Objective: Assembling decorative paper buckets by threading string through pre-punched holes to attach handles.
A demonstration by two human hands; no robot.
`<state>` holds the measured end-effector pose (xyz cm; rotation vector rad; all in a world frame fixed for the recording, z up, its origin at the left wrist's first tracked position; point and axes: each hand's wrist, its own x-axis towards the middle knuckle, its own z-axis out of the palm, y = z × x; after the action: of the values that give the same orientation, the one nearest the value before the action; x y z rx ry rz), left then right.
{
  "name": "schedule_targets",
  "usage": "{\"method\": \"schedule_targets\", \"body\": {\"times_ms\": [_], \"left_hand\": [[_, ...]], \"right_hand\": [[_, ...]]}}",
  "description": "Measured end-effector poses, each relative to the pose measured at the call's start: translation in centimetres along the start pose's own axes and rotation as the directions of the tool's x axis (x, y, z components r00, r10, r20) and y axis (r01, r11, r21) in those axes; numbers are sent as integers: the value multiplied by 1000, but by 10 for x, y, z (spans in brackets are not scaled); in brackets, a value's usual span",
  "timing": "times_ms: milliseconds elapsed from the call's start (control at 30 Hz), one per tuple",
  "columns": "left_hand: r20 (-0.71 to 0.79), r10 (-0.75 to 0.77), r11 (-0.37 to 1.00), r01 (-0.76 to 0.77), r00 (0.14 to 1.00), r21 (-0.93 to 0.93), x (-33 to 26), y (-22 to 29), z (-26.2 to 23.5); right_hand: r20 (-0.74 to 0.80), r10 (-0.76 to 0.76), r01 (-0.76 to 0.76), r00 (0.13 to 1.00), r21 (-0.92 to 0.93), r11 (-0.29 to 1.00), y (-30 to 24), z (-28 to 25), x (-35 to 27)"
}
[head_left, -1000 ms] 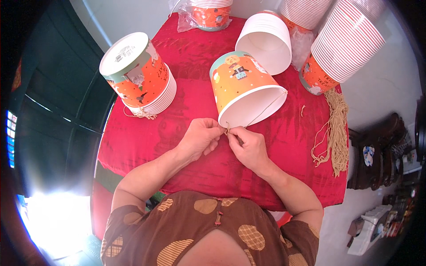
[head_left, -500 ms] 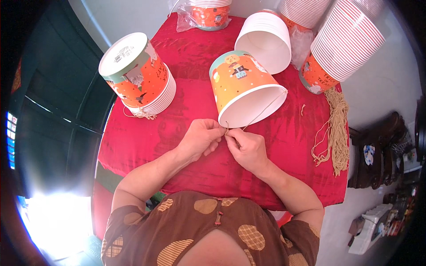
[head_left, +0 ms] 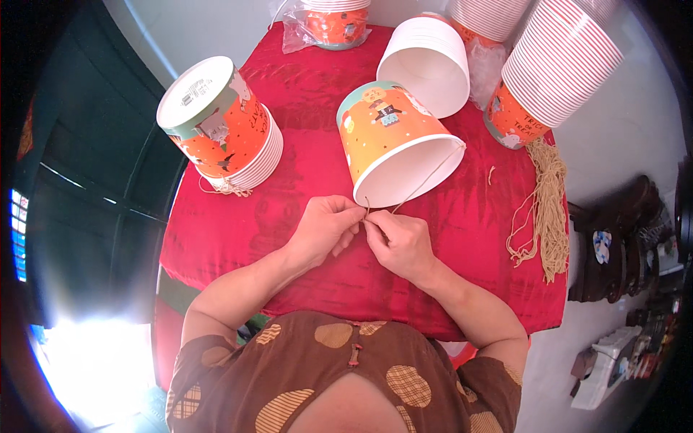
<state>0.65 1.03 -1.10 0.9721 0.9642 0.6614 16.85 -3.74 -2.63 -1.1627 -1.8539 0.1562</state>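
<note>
**Fine fingertip work, apparently mid-knot**

Head view: orange bucket [head_left: 393, 128] lies tipped near the middle of the red-clothed table [head_left: 231, 238], mouth toward the near edge. Thin cord [head_left: 426, 185] crosses the mouth from the rim's right side to the hands. Left hand [head_left: 328, 225]: thumb and forefinger closed together on cord, at the near rim. Right hand [head_left: 401, 242]: similar close pinch, just beside it; exact loop too small to read. Judgement: step in hand is tying off the cord's near end; next move calls for drawing the knot snug without creasing the rim.
</note>
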Motion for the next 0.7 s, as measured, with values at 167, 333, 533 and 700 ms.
{"method": "schedule_targets", "body": {"times_ms": [167,333,533,700], "left_hand": [[-22,-6,1000,6,1000,13,1,-1,0],[-17,0,1000,0,1000,2,1,2,2],[-12,17,999,-17,1000,27,2,2,2],[-11,34,999,-33,999,30,6,6,-1]], "right_hand": [[32,200,-202,979,104,974,1,-5,-1],[89,372,-382,924,230,895,10,-1,0],[187,492,-526,850,291,799,4,2,10],[154,514,-535,844,321,782,7,10,11]]}}
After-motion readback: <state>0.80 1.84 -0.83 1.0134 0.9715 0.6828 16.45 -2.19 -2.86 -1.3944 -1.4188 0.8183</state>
